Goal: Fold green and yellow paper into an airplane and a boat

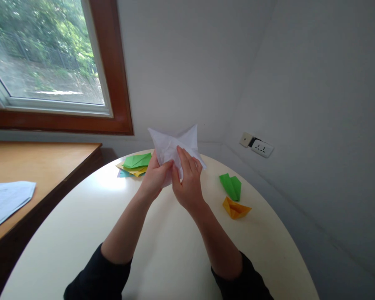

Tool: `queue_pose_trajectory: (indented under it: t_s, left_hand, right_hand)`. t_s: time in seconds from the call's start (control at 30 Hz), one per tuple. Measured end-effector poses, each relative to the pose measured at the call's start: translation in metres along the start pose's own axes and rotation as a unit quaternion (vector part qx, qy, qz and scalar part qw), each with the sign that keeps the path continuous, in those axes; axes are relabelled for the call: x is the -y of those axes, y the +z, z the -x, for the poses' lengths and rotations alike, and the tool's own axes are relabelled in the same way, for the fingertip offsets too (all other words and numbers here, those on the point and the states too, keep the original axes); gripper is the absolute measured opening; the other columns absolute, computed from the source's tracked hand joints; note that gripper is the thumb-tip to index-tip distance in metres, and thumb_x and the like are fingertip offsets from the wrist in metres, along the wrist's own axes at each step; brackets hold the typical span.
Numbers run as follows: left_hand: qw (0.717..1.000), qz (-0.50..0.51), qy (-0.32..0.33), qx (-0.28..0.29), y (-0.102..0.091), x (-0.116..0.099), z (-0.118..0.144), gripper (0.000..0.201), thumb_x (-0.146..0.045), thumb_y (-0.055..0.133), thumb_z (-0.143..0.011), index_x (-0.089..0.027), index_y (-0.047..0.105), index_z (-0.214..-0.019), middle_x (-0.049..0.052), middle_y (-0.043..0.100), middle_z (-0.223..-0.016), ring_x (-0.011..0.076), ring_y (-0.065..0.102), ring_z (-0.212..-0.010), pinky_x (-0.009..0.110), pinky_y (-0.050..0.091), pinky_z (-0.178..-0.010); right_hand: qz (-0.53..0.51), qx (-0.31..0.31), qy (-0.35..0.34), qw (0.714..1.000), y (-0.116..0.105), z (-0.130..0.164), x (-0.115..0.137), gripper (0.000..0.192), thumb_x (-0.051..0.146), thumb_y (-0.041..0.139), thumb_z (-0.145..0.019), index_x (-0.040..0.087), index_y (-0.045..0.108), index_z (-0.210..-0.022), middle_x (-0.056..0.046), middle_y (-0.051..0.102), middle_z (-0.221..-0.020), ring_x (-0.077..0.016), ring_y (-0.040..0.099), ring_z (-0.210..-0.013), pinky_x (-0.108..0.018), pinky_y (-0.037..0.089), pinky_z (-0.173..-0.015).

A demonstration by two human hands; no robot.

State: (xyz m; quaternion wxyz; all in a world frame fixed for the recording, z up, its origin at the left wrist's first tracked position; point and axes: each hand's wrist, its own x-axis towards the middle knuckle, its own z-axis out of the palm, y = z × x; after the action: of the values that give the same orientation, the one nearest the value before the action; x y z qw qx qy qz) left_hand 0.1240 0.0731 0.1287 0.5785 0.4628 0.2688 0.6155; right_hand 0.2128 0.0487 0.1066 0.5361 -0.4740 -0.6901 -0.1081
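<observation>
A folded sheet of white paper (165, 143) with pointed corners is held up above the far part of the round table. My left hand (156, 173) grips its lower left side, the thumb pressed on the front and the other fingers hidden behind. Across the paper's lower right front lies my right hand (187, 177), its thumb close to the left thumb and its fingers against the sheet. The paper's underside and back are out of sight.
Green folded paper (137, 161) tops a stack of coloured papers at the table's far left. A green folded piece (231, 186) and an orange paper boat (236, 208) lie on the white table (175, 258) at right. White sheets (9, 200) rest on a wooden desk (46, 162).
</observation>
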Motion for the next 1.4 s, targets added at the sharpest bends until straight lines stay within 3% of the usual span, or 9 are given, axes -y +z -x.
queue_pose_trajectory:
  t_s: [0.17, 0.37, 0.47, 0.57, 0.77, 0.93, 1.13, 1.27, 1.4]
  left_hand:
    - [0.999, -0.024, 0.024, -0.007, -0.004, 0.002, -0.003, 0.049, -0.016, 0.06, -0.062, -0.018, 0.054, -0.111, 0.005, 0.064, -0.098, 0.0198, 0.06, -0.091, 0.033, 0.046, -0.084]
    - [0.994, -0.074, 0.073, -0.019, -0.012, 0.006, -0.009, 0.046, -0.013, 0.056, -0.062, -0.018, 0.055, -0.108, 0.006, 0.062, -0.103, 0.0215, 0.058, -0.097, 0.034, 0.046, -0.086]
    - [0.993, -0.091, 0.077, -0.022, -0.014, 0.005, -0.009, 0.044, -0.012, 0.055, -0.063, -0.018, 0.055, -0.106, 0.005, 0.062, -0.1, 0.0213, 0.058, -0.095, 0.034, 0.046, -0.085]
    - [0.99, -0.107, 0.084, -0.028, -0.013, 0.004, -0.009, 0.041, -0.012, 0.054, -0.063, -0.017, 0.054, -0.104, 0.006, 0.062, -0.101, 0.0216, 0.059, -0.095, 0.033, 0.047, -0.084]
    - [0.977, -0.169, 0.128, -0.027, -0.015, 0.005, -0.01, 0.037, -0.012, 0.052, -0.067, -0.015, 0.052, -0.104, 0.008, 0.062, -0.1, 0.0227, 0.059, -0.097, 0.034, 0.047, -0.085]
    - [0.951, -0.242, 0.189, -0.027, -0.02, 0.009, -0.013, 0.036, -0.016, 0.056, -0.07, -0.014, 0.05, -0.105, 0.01, 0.061, -0.102, 0.0231, 0.058, -0.097, 0.039, 0.044, -0.091]
    - [0.937, -0.276, 0.21, -0.043, -0.02, 0.015, -0.015, 0.041, -0.031, 0.058, -0.076, -0.015, 0.043, -0.111, 0.013, 0.057, -0.109, 0.0245, 0.057, -0.101, 0.041, 0.043, -0.091]
    - [0.936, -0.277, 0.209, -0.055, -0.019, 0.015, -0.013, 0.059, -0.039, 0.055, -0.081, -0.017, 0.026, -0.128, 0.014, 0.054, -0.116, 0.0234, 0.055, -0.107, 0.04, 0.04, -0.095]
    - [0.939, -0.272, 0.194, -0.081, -0.019, 0.012, -0.011, 0.074, -0.044, 0.053, -0.082, -0.019, 0.009, -0.136, 0.017, 0.045, -0.131, 0.0235, 0.05, -0.117, 0.039, 0.036, -0.1]
  right_hand:
    - [0.048, -0.094, -0.058, 0.993, -0.015, -0.007, 0.002, 0.035, 0.016, 0.038, -0.086, 0.02, 0.05, -0.119, -0.01, 0.061, -0.113, -0.02, 0.053, -0.11, -0.04, 0.034, -0.095]
    - [0.001, -0.177, -0.004, 0.984, -0.034, -0.018, -0.007, 0.033, 0.023, 0.043, -0.086, 0.022, 0.048, -0.119, -0.011, 0.056, -0.115, -0.0242, 0.05, -0.112, -0.045, 0.038, -0.095]
    - [-0.084, -0.143, 0.078, 0.983, -0.038, -0.021, -0.018, 0.045, 0.034, 0.047, -0.086, 0.024, 0.039, -0.129, -0.012, 0.051, -0.123, -0.0251, 0.05, -0.113, -0.043, 0.045, -0.088]
    - [-0.173, -0.082, 0.171, 0.966, -0.037, -0.021, -0.027, 0.052, 0.043, 0.043, -0.088, 0.023, 0.033, -0.134, -0.013, 0.057, -0.115, -0.0234, 0.059, -0.1, -0.04, 0.051, -0.078]
    - [-0.275, -0.014, 0.246, 0.929, -0.034, -0.022, -0.029, 0.052, 0.046, 0.042, -0.087, 0.018, 0.042, -0.13, -0.012, 0.065, -0.103, -0.0221, 0.064, -0.089, -0.039, 0.052, -0.078]
    - [-0.278, -0.028, 0.233, 0.931, -0.035, -0.024, -0.027, 0.048, 0.034, 0.053, -0.08, 0.019, 0.046, -0.125, -0.008, 0.066, -0.096, -0.0202, 0.063, -0.087, -0.036, 0.052, -0.075]
    - [-0.268, -0.022, 0.203, 0.942, -0.033, -0.023, -0.023, 0.033, 0.026, 0.057, -0.075, 0.022, 0.055, -0.108, -0.006, 0.064, -0.096, -0.0169, 0.062, -0.082, -0.033, 0.053, -0.072]
    - [-0.231, -0.005, 0.154, 0.961, -0.033, -0.022, -0.015, 0.017, 0.025, 0.055, -0.077, 0.02, 0.062, -0.092, -0.007, 0.063, -0.098, -0.0182, 0.061, -0.09, -0.033, 0.051, -0.078]
    - [-0.177, 0.049, 0.078, 0.98, -0.037, -0.021, -0.005, 0.022, 0.024, 0.058, -0.077, 0.022, 0.063, -0.098, -0.008, 0.06, -0.111, -0.0201, 0.055, -0.107, -0.034, 0.049, -0.084]
